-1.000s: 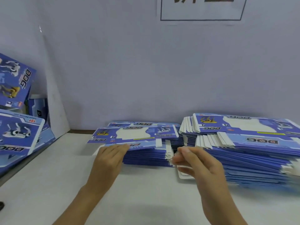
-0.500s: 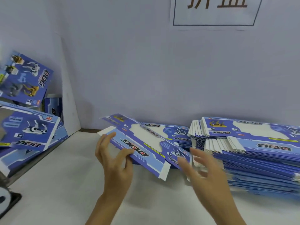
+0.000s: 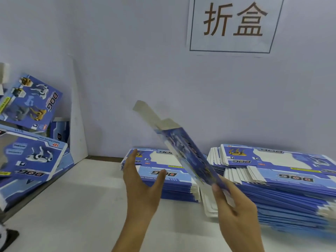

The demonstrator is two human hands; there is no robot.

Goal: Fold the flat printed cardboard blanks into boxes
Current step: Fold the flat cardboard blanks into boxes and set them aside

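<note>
Blue printed cardboard is filling this bench from edge to edge. Over on the far left, the folded boxes (image 3: pixel 31 100) are leaning in a loose heap, one (image 3: pixel 34 159) showing a white robot dog and the upside-down word DOG, and a white board (image 3: pixel 77 113) is standing tilted against the wall just beside them. Moving in, the left hand (image 3: pixel 141 180) is hovering above the white table (image 3: pixel 72 206), fingers straight and spread, thumb out to the side, palm turned toward the middle, and it is holding nothing and touching nothing. Behind it, the left stack of flat blanks (image 3: pixel 163 179) is lying on the table, its top sheet showing a yellow dog and a white panel.

Now the one to watch: the lifted blank (image 3: pixel 187 157) is slanting up in the air between the two hands, its near lower end down by the right hand, its grey unprinted flaps (image 3: pixel 151 113) pointing up and to the left. It is blurred, so the print is hard to read. The right hand (image 3: pixel 234 210) is pinching that lower end, thumb on the near face, fingers curled behind it.

Further right, the taller stack of blanks (image 3: pixel 283 180) is sitting fanned and slightly skewed, white tabs showing along its left edge. Up on the wall, a white paper sign (image 3: pixel 234 24) is carrying two large brown characters inside a dark outline.
</note>
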